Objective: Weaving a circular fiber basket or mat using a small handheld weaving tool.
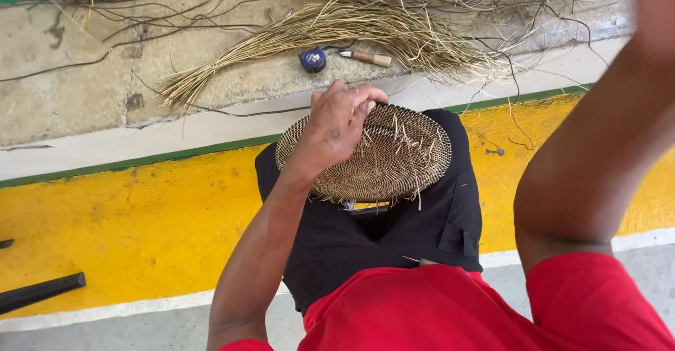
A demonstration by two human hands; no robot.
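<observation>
A round, shallow woven basket [394,161] rests on my lap over black trousers, with loose straw ends sticking up from its inside. My left hand [341,119] grips the basket's far rim, fingers curled over the edge. My right arm [598,154] is raised high at the right side, and its hand runs out of the top of the frame, so I cannot see it.
A bundle of pale straw [330,28] and darker thin fibres lie on the concrete ledge ahead. A small blue tape measure [312,59] and a wooden-handled tool [367,57] lie beside it. The floor has a yellow painted band [140,217]. A black bar [39,291] lies at left.
</observation>
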